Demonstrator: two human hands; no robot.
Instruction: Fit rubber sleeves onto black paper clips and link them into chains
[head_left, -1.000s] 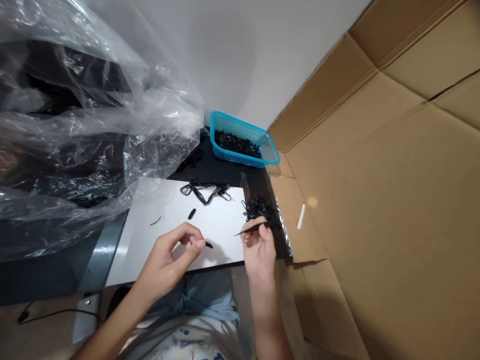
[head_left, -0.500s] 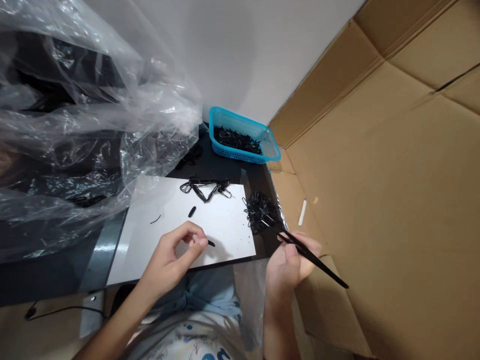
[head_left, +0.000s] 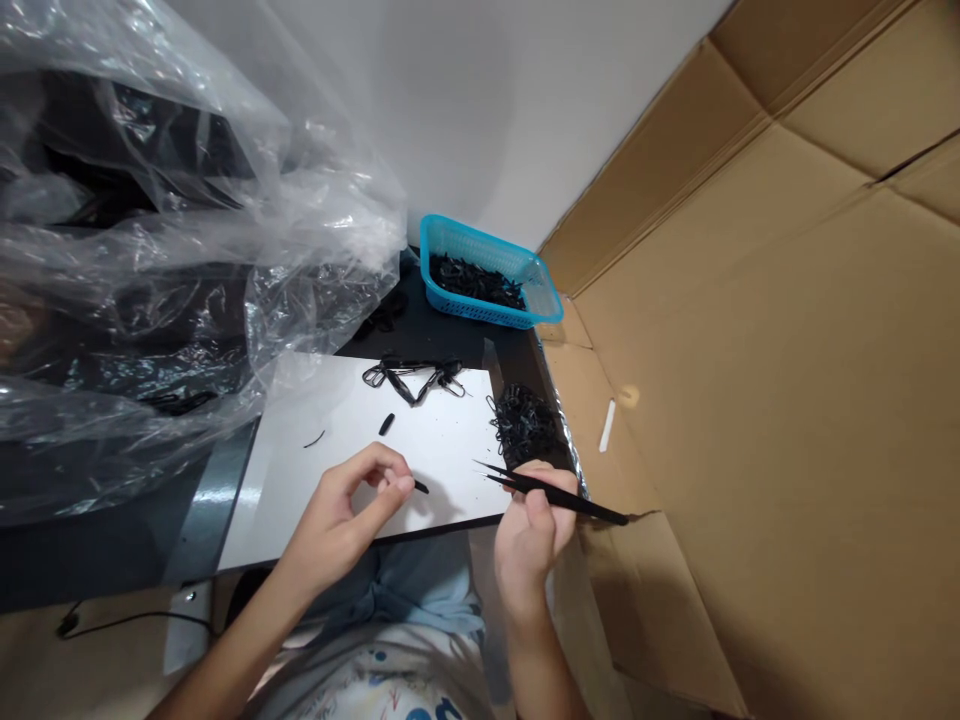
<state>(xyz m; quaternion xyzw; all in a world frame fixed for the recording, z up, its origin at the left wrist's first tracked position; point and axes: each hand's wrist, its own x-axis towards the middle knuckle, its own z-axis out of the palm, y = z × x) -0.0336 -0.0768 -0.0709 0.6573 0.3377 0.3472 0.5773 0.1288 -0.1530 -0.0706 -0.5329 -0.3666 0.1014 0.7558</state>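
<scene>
Tweezers point(head_left: 570, 496) lie across the right hand point(head_left: 529, 530), right of the frame's centre, their middle partly covered by the thumb that presses them against the fingers. Low in the centre, the left hand point(head_left: 341, 510) pinches a black sliver point(head_left: 422, 488) between thumb and forefinger; only its end shows, the rest being hidden by the fingertips. Both forearms are cut off by the bottom edge. Right of centre, a tangled pile of black loops point(head_left: 523, 418) is partly overlapped by the right hand, and single loops are hard to tell apart. At the upper left, clear plastic sheeting point(head_left: 322, 240) blurs the dark contents beneath it. The sliver's visible end points right and slightly down, its long axis on a shallow slope, above the lower part of a white sheet point(head_left: 300, 500). The tweezers point left and a little up, their two thin tips slightly apart over the sheet's right side, the blunt end toward the lower right. Half a second ago, those tips were over the pile and the right hand was farther right; it has since swung left, toward the other hand. The left hand and its sliver are almost unchanged, as is the black oval piece point(head_left: 387, 424) on the sheet.
</scene>
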